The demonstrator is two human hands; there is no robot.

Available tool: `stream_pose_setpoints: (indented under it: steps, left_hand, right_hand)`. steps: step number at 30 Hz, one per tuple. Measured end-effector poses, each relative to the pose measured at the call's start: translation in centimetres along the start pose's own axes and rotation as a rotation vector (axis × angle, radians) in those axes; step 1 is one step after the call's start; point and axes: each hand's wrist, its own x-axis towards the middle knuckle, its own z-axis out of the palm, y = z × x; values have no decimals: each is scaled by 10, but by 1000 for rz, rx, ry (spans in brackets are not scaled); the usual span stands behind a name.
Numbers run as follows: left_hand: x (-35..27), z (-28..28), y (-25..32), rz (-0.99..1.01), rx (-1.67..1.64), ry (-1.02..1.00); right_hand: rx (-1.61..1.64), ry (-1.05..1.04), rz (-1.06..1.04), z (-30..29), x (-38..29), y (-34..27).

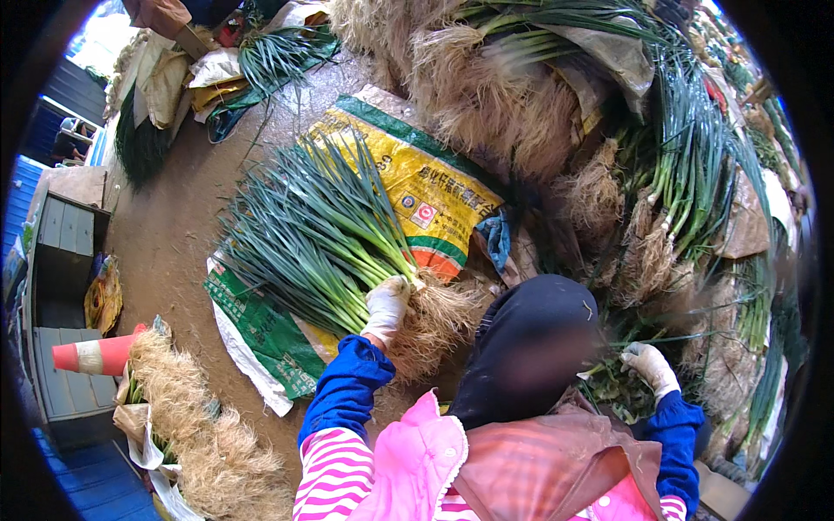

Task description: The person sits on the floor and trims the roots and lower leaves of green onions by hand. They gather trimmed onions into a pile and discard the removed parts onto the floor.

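A loose pile of green allium stalks [326, 234], like spring onions or green garlic, lies before me with leaves fanned to the upper left. Its pale fibrous roots [443, 309] point towards my knee. My left hand [388, 305], in a white glove, is closed around stalks just above the roots. Beneath the pile is a flattened yellow and green woven sack [430, 176] with printing. On the far right, my white-gloved right hand [648, 368] has curled fingers beside loose green leaves [619, 391]. Whether it pinches a thin leaf I cannot tell.
Root-ended bundles [482, 91] are heaped at the top, with more stalks [697, 150] along the right. A traffic cone [98, 355] lies on its side at left, beside another root bundle [202, 430]. My dark-clothed knee [534, 345] stands between my hands.
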Motion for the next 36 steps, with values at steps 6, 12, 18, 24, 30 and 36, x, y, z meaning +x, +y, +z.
stream_pose_setpoints:
  steps: [6,12,18,24,30,36]
  left_hand:
    - [-9,6,-14,-96,-65,-128]
    - [-24,-5,-17,67,93,-275]
    - [-55,-25,-12,-170,-359,-334]
    - [-41,-12,-8,-135,-234,93]
    - [-21,3,-5,-55,-66,-63]
    - [-26,-5,2,-209,-194,-155]
  right_hand:
    - [1,-16,40,-1,-3,11]
    - [-166,2,-39,-2,-3,0]
    - [-45,5,-33,1,-3,-7]
    - [-66,-25,-9,2,-2,-4]
    - [-30,-9,-16,4,1,3]
    - [-74,-12,-52,5,6,14]
